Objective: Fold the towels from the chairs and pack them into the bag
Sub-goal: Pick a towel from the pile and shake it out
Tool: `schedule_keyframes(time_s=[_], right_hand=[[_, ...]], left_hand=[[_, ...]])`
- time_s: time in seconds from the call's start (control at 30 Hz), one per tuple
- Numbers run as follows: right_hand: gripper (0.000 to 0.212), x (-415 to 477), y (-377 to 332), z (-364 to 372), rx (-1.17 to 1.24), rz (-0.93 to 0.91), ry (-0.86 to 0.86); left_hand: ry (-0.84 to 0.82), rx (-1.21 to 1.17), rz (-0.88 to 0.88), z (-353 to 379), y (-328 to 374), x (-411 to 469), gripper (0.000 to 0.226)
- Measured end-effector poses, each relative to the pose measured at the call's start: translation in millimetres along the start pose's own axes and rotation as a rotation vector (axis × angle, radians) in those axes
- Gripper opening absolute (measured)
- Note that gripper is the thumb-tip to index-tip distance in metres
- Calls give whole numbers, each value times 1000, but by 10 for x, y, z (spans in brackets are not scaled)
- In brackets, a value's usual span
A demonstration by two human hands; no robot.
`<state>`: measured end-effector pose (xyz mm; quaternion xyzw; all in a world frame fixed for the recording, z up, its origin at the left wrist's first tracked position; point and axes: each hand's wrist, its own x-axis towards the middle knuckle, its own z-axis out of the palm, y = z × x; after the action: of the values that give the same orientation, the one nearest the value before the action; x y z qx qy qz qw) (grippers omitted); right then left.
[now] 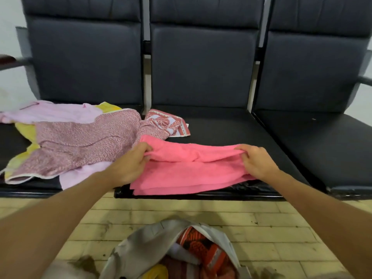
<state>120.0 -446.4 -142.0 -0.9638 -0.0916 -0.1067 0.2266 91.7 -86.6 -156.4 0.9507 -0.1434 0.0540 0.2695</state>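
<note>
Three dark chairs (203, 65) stand in a row. Left of the left hand's fingers, loose towels crowd the first seat: a lilac towel (50, 113), a yellow towel (25, 129) and, on top, a speckled mauve towel (84, 146) reaching that wrist. Just beyond those fingers lies a patterned towel (171, 122). The left hand (130, 164) pinches one end of the pink towel (191, 172), the right hand (255, 160) grips the other; it lies half folded on the middle seat between them. Nearer than the fingers, on the tiled floor (271, 228), the grey bag (145, 244) gapes. Its lower part is cut off, its contents unclear beyond red-orange cloth.
</note>
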Motion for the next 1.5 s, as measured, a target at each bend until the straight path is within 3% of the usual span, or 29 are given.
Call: schedule_keyframes(time_s=[0.13, 0.27, 0.5, 0.6, 0.7, 0.83, 0.97, 1.07, 1.17, 1.27, 1.4, 1.5], right_hand=[[34, -140, 68, -247, 68, 31, 139], [28, -338, 172, -376, 27, 34, 41], [33, -413, 139, -430, 50, 297, -252], [38, -362, 88, -366, 47, 322, -195], [27, -307, 52, -269, 23, 363, -128], [16, -217, 7, -169, -7, 482, -152], [23, -137, -47, -104, -12, 571, -175], [20, -137, -169, -137, 32, 614, -209], [14, -156, -316, -189, 26, 614, -276], [15, -206, -430, -207, 76, 643, -354], [31, -241, -476, -209, 143, 655, -406], [37, -203, -493, -195, 266, 669, -414]], left_hand=[[104, -134, -11, -202, 198, -179, 16], [124, -187, -39, -323, 317, -365, 10], [-228, -131, -135, -262, 355, -448, 12], [-86, -74, -159, -227, 448, -365, 22], [91, 79, -254, -170, 422, -247, 17], [-53, 196, -583, -67, 341, -151, 63], [-159, 282, -651, -33, 244, -62, 92], [-281, 366, -554, -43, 222, -47, 63], [-253, 323, -429, -56, 391, -169, 40], [-131, 30, -453, -86, 435, -255, 20], [49, -598, -709, -283, 355, -296, 25], [2, -1083, -921, -481, 351, -391, 12]])
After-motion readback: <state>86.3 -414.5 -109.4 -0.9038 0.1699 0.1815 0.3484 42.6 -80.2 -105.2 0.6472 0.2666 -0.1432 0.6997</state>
